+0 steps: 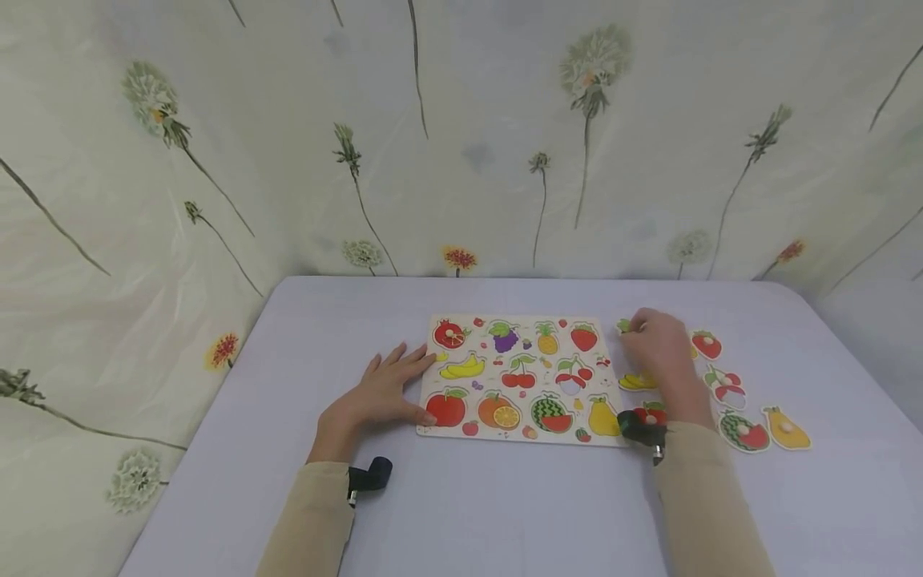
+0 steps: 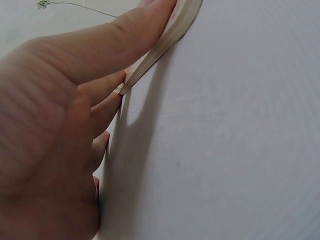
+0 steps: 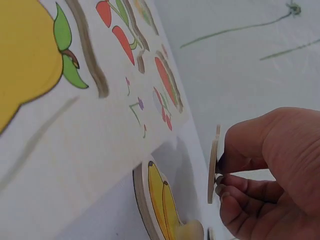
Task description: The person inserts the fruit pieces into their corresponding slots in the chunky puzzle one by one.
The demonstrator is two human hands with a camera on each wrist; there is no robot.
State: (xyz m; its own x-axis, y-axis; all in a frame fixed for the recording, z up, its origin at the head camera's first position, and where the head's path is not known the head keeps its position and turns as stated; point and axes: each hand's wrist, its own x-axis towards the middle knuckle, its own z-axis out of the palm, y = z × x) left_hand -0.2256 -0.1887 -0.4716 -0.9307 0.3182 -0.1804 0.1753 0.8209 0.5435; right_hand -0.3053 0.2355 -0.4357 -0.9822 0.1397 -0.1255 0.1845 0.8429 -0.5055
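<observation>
A wooden fruit puzzle board lies flat on the table, its fruit pictures facing up. At its left edge my left hand rests with fingers spread; the thumb lies over the near corner. My right hand, beyond the board's right edge, pinches a thin puzzle piece between thumb and fingers. The piece appears edge-on in the right wrist view. Only a green leafy part shows in the head view, so its fruit is hidden. Beneath that hand lies a banana piece with a round knob.
Loose knobbed pieces lie right of the board: a strawberry, a red fruit piece, a watermelon and a yellow pear. Another red piece is partly covered by the right wrist camera. A flowered cloth hangs behind the table.
</observation>
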